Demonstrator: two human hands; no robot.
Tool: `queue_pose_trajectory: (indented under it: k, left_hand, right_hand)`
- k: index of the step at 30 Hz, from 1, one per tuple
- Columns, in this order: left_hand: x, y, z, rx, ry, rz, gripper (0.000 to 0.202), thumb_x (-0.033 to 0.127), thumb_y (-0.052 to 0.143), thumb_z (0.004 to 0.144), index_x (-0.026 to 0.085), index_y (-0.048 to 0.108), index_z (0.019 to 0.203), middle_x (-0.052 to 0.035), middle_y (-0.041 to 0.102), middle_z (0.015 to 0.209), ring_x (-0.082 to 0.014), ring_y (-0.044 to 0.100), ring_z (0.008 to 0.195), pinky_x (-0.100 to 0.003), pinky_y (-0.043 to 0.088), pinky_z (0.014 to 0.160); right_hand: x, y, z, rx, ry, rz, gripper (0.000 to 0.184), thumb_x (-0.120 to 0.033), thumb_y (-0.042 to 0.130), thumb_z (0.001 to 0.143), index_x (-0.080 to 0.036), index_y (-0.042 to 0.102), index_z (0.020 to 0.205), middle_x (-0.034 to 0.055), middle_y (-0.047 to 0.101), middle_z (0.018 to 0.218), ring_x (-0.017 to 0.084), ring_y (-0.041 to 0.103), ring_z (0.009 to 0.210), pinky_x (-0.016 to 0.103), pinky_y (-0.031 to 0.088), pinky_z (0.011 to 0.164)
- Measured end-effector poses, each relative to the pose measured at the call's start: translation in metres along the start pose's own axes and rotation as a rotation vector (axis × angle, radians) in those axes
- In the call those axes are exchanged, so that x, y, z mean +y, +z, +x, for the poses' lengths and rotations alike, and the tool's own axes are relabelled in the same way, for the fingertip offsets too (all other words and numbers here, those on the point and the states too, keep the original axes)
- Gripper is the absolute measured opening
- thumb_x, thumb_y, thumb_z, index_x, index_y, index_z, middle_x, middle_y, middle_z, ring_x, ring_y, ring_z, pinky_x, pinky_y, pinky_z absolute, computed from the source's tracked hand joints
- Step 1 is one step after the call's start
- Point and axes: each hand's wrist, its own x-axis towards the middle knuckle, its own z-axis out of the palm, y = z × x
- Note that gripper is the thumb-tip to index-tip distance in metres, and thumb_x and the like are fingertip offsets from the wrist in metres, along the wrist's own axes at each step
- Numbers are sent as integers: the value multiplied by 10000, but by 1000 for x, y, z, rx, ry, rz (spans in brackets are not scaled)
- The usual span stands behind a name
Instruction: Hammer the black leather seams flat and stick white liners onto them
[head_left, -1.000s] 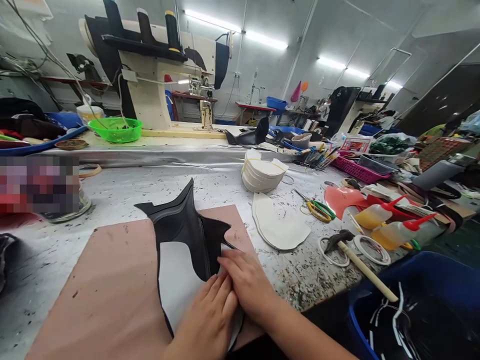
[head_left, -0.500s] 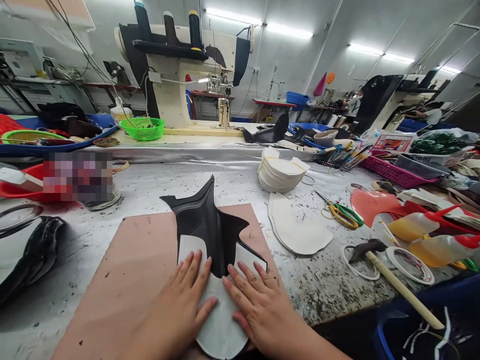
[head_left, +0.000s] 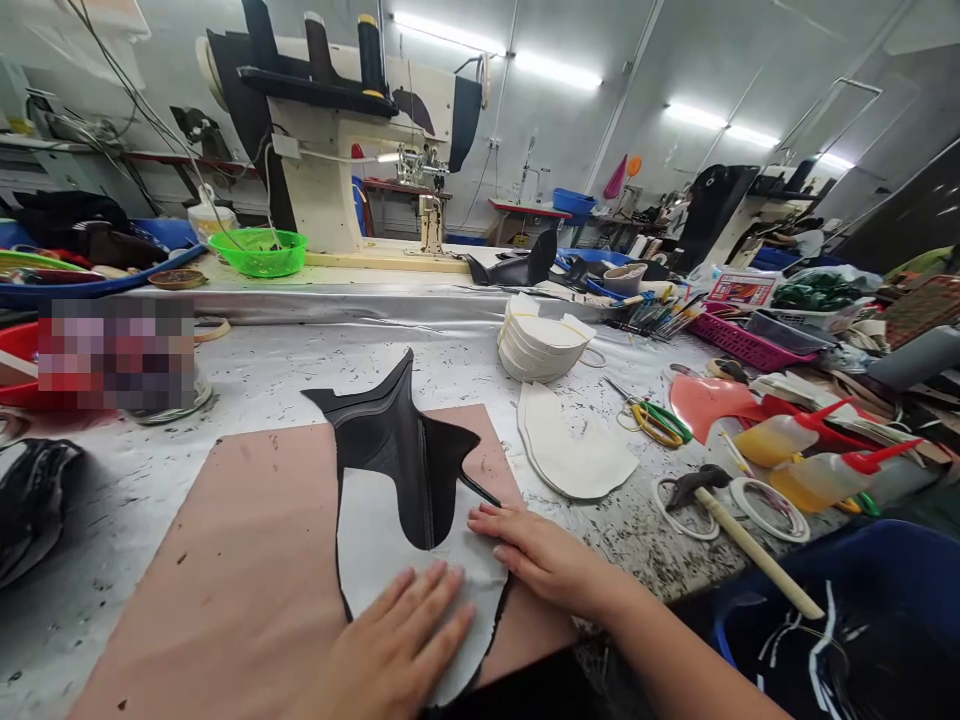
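A black leather shoe upper (head_left: 431,470) lies on a pinkish board (head_left: 262,530), with a pale white lining piece (head_left: 375,525) over its near part. My left hand (head_left: 401,640) rests on the near part of the lining, fingers stretched and slightly apart. At the lining's right edge, my right hand (head_left: 536,550) lies with fingers extended, close to the upper's thin black strip. Right of the board is a flat white curved piece (head_left: 574,445). Behind it stands a banded stack of similar white pieces (head_left: 541,340).
Green-handled scissors (head_left: 656,420), a hammer (head_left: 739,540), tape rolls (head_left: 770,508) and glue bottles (head_left: 814,480) lie to the right. A blue bin (head_left: 862,590) stands below the table edge. Behind is a sewing machine (head_left: 322,170); black pieces (head_left: 34,510) are at left.
My left hand has slid nearer to me and right along the lining. My right hand has shifted outward to its right edge, uncovering the middle. The view has also turned slightly.
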Motion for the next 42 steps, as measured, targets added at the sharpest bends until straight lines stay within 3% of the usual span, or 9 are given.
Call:
queue_pose_trajectory:
  k: [4, 9, 13, 17, 24, 29, 35, 39, 42]
  left_hand:
    - [20, -13, 4, 155, 173, 118, 334, 234, 464, 897, 165, 539, 1215, -65, 620, 1187, -193, 607, 1049, -271, 488, 899]
    - [18, -30, 4, 282, 251, 198, 365, 66, 305, 907, 136, 624, 1070, -40, 696, 1036, -138, 651, 947, -199, 497, 863]
    - [15, -28, -1, 350, 221, 147, 338, 102, 324, 926, 148, 637, 1044, -27, 702, 1021, -107, 640, 969, -181, 435, 937]
    - [14, -24, -1, 324, 253, 174, 340, 103, 322, 927, 147, 633, 1060, -11, 690, 1050, -106, 634, 983, -180, 441, 915]
    - [19, -13, -3, 320, 193, 194, 345, 106, 326, 925, 154, 651, 1030, -16, 685, 1061, -128, 641, 975, -214, 473, 887]
    - [21, -8, -7, 358, 164, 146, 366, 123, 292, 939, 145, 625, 1089, -33, 670, 1100, -126, 629, 999, -206, 466, 899]
    - [21, -8, -11, 336, 134, 51, 339, 178, 329, 949, 151, 566, 1190, -42, 674, 1094, -117, 612, 1031, -182, 453, 913]
    - [22, -7, -14, 287, 89, -26, 330, 209, 417, 925, 189, 528, 1235, -21, 656, 1135, -125, 598, 1057, -194, 448, 928]
    - [16, -1, -17, 256, 15, -124, 282, 307, 494, 893, 225, 577, 1150, -13, 647, 1154, -136, 614, 1032, -191, 472, 899]
  right_hand:
    - [-2, 12, 2, 124, 14, -58, 356, -180, 427, 889, -163, 541, 1226, 78, 534, 1288, 191, 436, 1231, 395, 331, 1046]
    - [0, 25, 4, 281, -31, -167, 273, -172, 540, 853, -193, 610, 1116, 54, 614, 1189, 190, 523, 1147, 365, 370, 1016]
    - [3, 31, 5, 324, -68, -245, 265, -237, 602, 845, -206, 608, 1108, 53, 626, 1171, 197, 550, 1115, 361, 374, 1012]
    - [3, 36, 4, 322, -86, -314, 414, -375, 681, 785, -188, 585, 1142, 84, 606, 1197, 243, 532, 1137, 421, 352, 1029]
    - [-9, 36, 2, 249, 50, -290, 545, -479, 686, 743, -190, 559, 1188, 98, 557, 1259, 270, 460, 1207, 499, 244, 1078]
    - [-18, 25, -1, 119, 111, -268, 511, -383, 641, 802, -202, 506, 1260, 72, 480, 1342, 242, 378, 1271, 487, 185, 1097]
    - [-20, 3, -2, -16, 61, -236, 394, -156, 545, 831, -262, 541, 1211, 29, 443, 1372, 196, 361, 1282, 481, 158, 1098]
    - [-18, 19, -9, 90, -81, -297, 336, -94, 480, 827, -245, 607, 1100, 29, 554, 1274, 207, 453, 1213, 504, 147, 1096]
    - [-24, 47, -17, 257, -227, -352, 315, -114, 462, 838, -182, 593, 1117, 68, 596, 1217, 206, 499, 1161, 410, 277, 1068]
